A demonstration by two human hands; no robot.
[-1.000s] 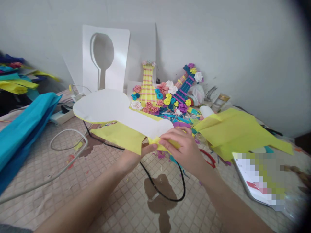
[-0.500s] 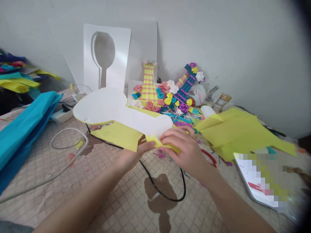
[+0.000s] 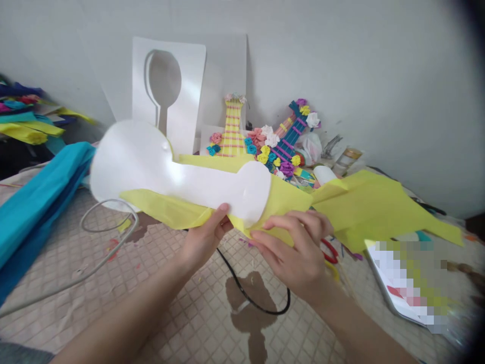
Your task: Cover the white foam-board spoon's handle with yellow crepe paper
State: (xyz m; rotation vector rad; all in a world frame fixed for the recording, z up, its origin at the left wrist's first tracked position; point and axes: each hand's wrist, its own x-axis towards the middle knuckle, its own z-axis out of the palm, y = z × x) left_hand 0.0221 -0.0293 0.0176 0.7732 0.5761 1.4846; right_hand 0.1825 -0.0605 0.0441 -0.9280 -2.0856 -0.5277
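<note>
A white guitar-shaped cutout [image 3: 197, 179] lies over yellow crepe paper [image 3: 291, 199] that sticks out past its edges. My left hand [image 3: 206, 230] grips the near edge of the cutout's neck, thumb on top and fingers underneath. At the narrow end, my right hand [image 3: 299, 242] pinches the edge of the yellow paper between thumb and fingers. The wide body of the cutout is raised at the left, above the table. What touches the underside is hidden.
Decorated paper guitars [image 3: 233, 129] lean at the back beside a white board [image 3: 191, 76] with a cut-out shape. Yellow paper [image 3: 364, 207] and a phone [image 3: 397, 298] lie right, blue paper [image 3: 38, 187] left. Black cable [image 3: 257, 303] and grey cable [image 3: 87, 263] cross the table.
The cutout has turned and lifted, its wide end now further left. The yellow paper at the narrow end, folded over before, now spreads out flat. My right hand has moved slightly right.
</note>
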